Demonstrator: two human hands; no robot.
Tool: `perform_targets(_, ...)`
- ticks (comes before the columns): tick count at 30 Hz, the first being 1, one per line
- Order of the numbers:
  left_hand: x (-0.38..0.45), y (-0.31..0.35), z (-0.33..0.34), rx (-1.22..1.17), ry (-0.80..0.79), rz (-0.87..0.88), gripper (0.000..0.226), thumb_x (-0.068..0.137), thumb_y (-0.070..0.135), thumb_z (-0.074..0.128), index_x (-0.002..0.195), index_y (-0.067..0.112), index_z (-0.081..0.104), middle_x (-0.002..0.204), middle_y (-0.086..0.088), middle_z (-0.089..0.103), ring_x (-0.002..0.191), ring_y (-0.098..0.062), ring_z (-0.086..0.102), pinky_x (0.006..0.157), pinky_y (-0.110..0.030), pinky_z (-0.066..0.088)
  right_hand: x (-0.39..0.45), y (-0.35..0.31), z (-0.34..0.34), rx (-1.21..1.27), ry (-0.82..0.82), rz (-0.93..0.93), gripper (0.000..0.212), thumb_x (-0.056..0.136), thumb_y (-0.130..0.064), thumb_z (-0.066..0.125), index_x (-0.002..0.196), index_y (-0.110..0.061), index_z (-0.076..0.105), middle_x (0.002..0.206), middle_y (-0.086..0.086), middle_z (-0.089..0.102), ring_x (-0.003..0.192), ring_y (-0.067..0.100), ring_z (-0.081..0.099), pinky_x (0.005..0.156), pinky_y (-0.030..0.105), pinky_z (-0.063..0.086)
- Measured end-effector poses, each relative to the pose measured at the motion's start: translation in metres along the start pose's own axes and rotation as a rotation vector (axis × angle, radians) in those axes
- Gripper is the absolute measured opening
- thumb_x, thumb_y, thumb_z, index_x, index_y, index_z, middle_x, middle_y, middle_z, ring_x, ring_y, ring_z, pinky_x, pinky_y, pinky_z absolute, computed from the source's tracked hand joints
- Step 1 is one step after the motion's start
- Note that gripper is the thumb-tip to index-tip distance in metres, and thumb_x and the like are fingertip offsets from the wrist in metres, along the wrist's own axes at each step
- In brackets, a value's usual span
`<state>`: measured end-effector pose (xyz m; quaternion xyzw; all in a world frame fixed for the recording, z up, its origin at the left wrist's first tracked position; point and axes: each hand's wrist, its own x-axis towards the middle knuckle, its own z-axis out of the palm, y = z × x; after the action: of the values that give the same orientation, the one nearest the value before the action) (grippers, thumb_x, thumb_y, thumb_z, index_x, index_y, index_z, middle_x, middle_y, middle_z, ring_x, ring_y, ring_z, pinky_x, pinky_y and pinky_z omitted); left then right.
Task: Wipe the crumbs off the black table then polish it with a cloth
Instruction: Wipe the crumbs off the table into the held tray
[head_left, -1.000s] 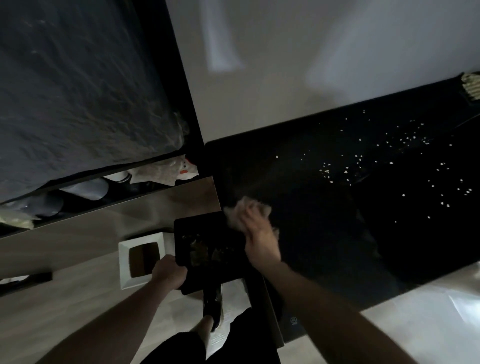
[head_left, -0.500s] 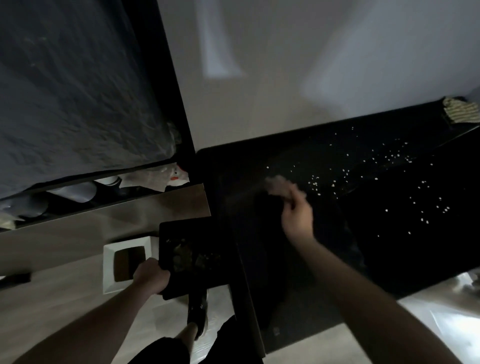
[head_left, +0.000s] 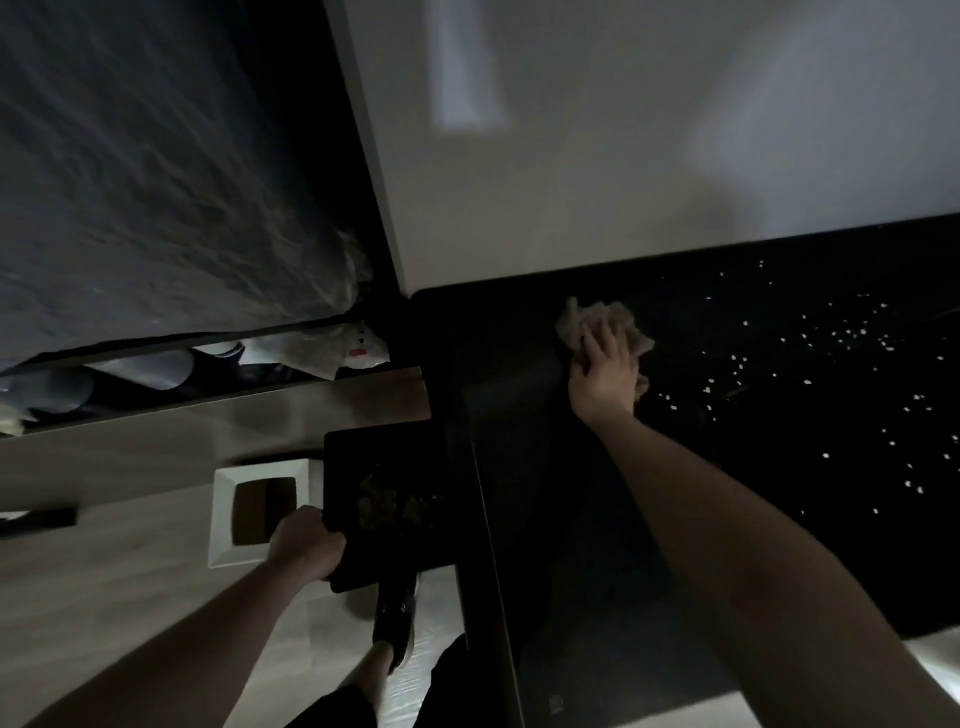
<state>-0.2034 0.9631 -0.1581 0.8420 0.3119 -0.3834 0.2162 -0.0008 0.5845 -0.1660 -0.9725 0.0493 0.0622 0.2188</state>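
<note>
The left hand grips the near-left corner of a black tray, fingers curled round its edge, and holds the tray against the left edge of the bench, below the bench top. Brownish debris lies in the tray. The right hand reaches out over the bench and presses a crumpled cloth onto the surface, fingers curved over it; the cloth bunches out beyond the fingertips and to the right of the hand.

Below the tray, a foot in a dark shoe stands on the pale wooden floor. A white square bin with a dark opening sits on the floor just left of the tray.

The bench top is black and glossy. White crumbs are scattered across its right part, starting just right of the cloth and running to the right edge of the view. The strip of surface left of the cloth shows no crumbs.

Beyond the bench stands a pale wall. At far left is a bed with a dark cover, with pale objects, too dim to identify, stored beneath it.
</note>
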Motion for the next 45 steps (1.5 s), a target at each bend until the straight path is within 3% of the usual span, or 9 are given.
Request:
perform_targets(9,-0.012,0.002,-0.003,0.045,0.004,0.028,0.013,0.087,0.016,0.058,0.080,0.006,0.062,0.075,-0.008,0.064,0.078,-0.029,0.069,0.056,-0.028,0.047,-0.194,-0.110,0.055,0.357,-0.237,-0.371,0.062,0.081,0.006,0.052,0.135,-0.020,0.068,0.148,-0.003,0.060,0.143,0.009,0.043,0.126,0.022,0.015)
perform_targets(13,-0.018,-0.007,-0.002,0.084,0.001,0.045,0.026,0.091,0.022,0.061,0.099,-0.001,0.069,0.087,-0.012,0.069,0.091,-0.033,0.071,0.064,-0.034,0.051,-0.261,-0.113,0.069,0.423,-0.371,-0.365,0.057,0.085,-0.004,0.046,0.133,-0.022,0.069,0.146,-0.007,0.062,0.140,0.002,0.046,0.119,0.038,0.038)
perform_targets(15,-0.021,-0.010,-0.002,0.073,-0.004,0.034,0.026,0.091,0.021,0.061,0.100,-0.002,0.069,0.095,-0.017,0.072,0.093,-0.035,0.070,0.072,-0.038,0.053,-0.267,-0.108,0.059,0.497,-0.305,-0.288,0.056,0.088,-0.009,0.040,0.136,-0.021,0.068,0.148,-0.008,0.059,0.143,-0.006,0.039,0.120,0.036,0.038)
perform_targets(20,-0.031,-0.014,0.001,0.044,-0.018,0.009,0.018,0.088,0.014,0.059,0.077,0.000,0.065,0.068,-0.008,0.061,0.063,-0.023,0.062,0.048,-0.027,0.042,-0.217,-0.068,-0.006,0.642,-0.041,-0.033,0.055,0.096,0.008,0.052,0.141,-0.021,0.064,0.146,-0.009,0.061,0.141,0.002,0.050,0.119,0.024,0.038)
perform_targets(28,-0.041,-0.007,0.022,0.023,0.019,-0.057,0.017,0.088,0.009,0.059,0.074,0.004,0.067,0.069,-0.011,0.067,0.062,-0.023,0.065,0.049,-0.028,0.047,-0.086,0.088,-0.106,0.305,0.245,0.376,0.054,0.101,-0.005,0.048,0.150,-0.025,0.053,0.157,0.002,0.052,0.143,0.028,0.049,0.117,0.042,0.042)
perform_targets(32,-0.044,-0.004,0.034,0.014,0.041,-0.068,0.022,0.088,0.009,0.060,0.067,0.009,0.065,0.066,-0.007,0.065,0.058,-0.019,0.062,0.046,-0.025,0.041,-0.051,0.156,-0.109,0.030,0.025,0.311,0.054,0.104,-0.019,0.049,0.157,-0.017,0.042,0.169,0.006,0.029,0.155,0.037,0.024,0.127,0.053,0.023)
perform_targets(36,-0.043,-0.005,0.037,0.054,0.055,-0.087,0.025,0.090,0.010,0.056,0.065,0.016,0.058,0.065,-0.001,0.058,0.056,-0.013,0.053,0.045,-0.025,0.036,-0.043,0.151,-0.091,-0.073,-0.168,0.438,0.065,0.105,-0.041,0.042,0.164,-0.037,0.014,0.175,-0.005,-0.002,0.160,0.031,-0.006,0.127,0.060,0.006)
perform_targets(41,-0.042,-0.008,0.034,0.041,0.044,-0.082,0.015,0.090,0.012,0.057,0.083,0.010,0.070,0.070,-0.003,0.061,0.061,-0.017,0.056,0.051,-0.026,0.041,-0.087,0.106,-0.042,-0.059,-0.016,0.101,0.067,0.095,-0.025,0.048,0.160,-0.017,0.037,0.171,0.012,0.022,0.160,0.033,0.009,0.129,0.057,0.007)
perform_targets(45,-0.043,-0.012,0.032,0.011,0.025,-0.070,0.016,0.086,0.011,0.058,0.087,0.007,0.073,0.078,-0.009,0.070,0.070,-0.026,0.066,0.056,-0.027,0.047,-0.152,0.034,0.002,0.079,0.039,-0.082,0.064,0.085,-0.003,0.056,0.149,-0.003,0.052,0.161,0.018,0.043,0.154,0.038,0.030,0.123,0.061,0.025)
